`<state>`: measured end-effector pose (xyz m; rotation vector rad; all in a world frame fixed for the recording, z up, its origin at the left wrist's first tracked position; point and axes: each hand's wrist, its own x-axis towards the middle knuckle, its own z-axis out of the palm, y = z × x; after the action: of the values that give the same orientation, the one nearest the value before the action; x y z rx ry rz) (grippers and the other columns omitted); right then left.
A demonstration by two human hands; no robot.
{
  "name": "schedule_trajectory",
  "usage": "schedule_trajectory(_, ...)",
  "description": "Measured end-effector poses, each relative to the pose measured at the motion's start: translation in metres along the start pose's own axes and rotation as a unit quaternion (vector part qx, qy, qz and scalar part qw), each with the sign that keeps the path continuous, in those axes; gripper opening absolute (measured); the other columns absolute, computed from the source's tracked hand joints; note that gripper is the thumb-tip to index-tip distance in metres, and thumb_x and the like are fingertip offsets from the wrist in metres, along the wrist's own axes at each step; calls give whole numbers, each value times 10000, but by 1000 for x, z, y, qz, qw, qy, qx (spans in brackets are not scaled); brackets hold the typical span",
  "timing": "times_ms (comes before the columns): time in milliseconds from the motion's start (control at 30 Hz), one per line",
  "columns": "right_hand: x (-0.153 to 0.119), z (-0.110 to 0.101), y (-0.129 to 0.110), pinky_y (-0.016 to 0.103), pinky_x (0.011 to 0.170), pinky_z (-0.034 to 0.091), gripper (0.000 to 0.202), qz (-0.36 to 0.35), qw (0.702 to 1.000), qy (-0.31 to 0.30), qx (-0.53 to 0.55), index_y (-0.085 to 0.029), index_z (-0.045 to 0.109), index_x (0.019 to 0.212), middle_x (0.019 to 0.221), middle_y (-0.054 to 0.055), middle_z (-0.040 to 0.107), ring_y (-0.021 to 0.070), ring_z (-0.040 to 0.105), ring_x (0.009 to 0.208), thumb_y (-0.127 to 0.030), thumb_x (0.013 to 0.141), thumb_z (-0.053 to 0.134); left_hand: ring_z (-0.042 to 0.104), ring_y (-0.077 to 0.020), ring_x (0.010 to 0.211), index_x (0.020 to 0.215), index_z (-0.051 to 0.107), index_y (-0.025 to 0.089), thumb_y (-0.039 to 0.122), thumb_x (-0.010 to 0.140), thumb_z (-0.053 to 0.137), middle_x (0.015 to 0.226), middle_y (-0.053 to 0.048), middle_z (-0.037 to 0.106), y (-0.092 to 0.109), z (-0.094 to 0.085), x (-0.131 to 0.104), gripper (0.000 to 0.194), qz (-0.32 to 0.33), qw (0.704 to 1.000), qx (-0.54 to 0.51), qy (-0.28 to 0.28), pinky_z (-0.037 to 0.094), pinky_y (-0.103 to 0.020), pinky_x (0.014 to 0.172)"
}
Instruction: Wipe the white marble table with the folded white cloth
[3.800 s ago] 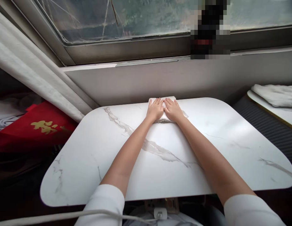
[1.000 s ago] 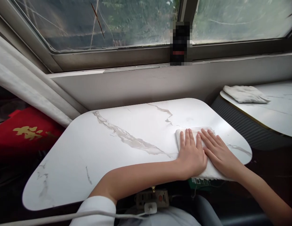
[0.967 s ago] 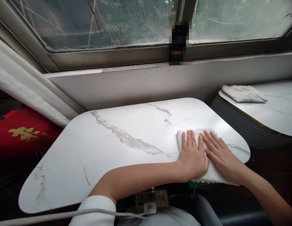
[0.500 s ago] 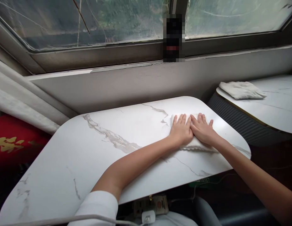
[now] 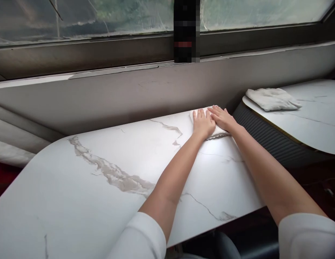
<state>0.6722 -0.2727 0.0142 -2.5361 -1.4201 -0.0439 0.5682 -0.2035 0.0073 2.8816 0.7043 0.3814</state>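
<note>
Both of my hands press flat on a folded white cloth point(image 5: 218, 133) at the far right corner of a white marble-patterned table point(image 5: 124, 154). My left hand point(image 5: 204, 124) lies on the cloth's left part, fingers stretched out toward the window. Beside it, touching or nearly touching its fingers, my right hand point(image 5: 222, 118) rests with fingers extended over the cloth's far edge. Much of the cloth is hidden beneath my palms.
A second marbled table point(image 5: 321, 108) with a ribbed dark side stands to the right, and another folded white cloth point(image 5: 274, 99) lies on it. Behind the tables runs a low wall point(image 5: 116, 97) under a window. A pale curtain point(image 5: 10, 144) hangs at the left.
Both hands have slid the cloth away from me to the table's far edge. My arms are stretched further out, and the view has shifted.
</note>
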Motion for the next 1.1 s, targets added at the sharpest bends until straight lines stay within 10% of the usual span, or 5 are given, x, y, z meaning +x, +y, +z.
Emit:
schedule_trajectory(300,-19,-4,14,482,1138,153,540,-26,1000,4,9,-174,388,1403,1493,48,308,245,215,1386,-372,937,200,189,-243,1387,1416,304,54,296,947,199,1477,-151,304,21,1,-13,538,-2,1000,6,9,48,-455,1132)
schedule_trajectory(833,-230,-16,7,518,1107,218,542,5,997,54,-47,-218,268,1454,1496,70,299,234,215,1383,-322,932,167,152,-338,1385,1425,284,32,337,928,236,1472,-171,305,90,-29,-171,585,144,988,-34,-33,64,-529,1127)
schedule_trajectory(1100,-258,-16,-7,591,1061,247,545,79,994,29,-77,-209,281,1449,1506,105,260,268,171,1390,-337,942,126,141,-356,1383,1424,273,4,339,924,259,1468,-220,281,91,-35,-190,602,199,978,-41,-47,70,-550,1117)
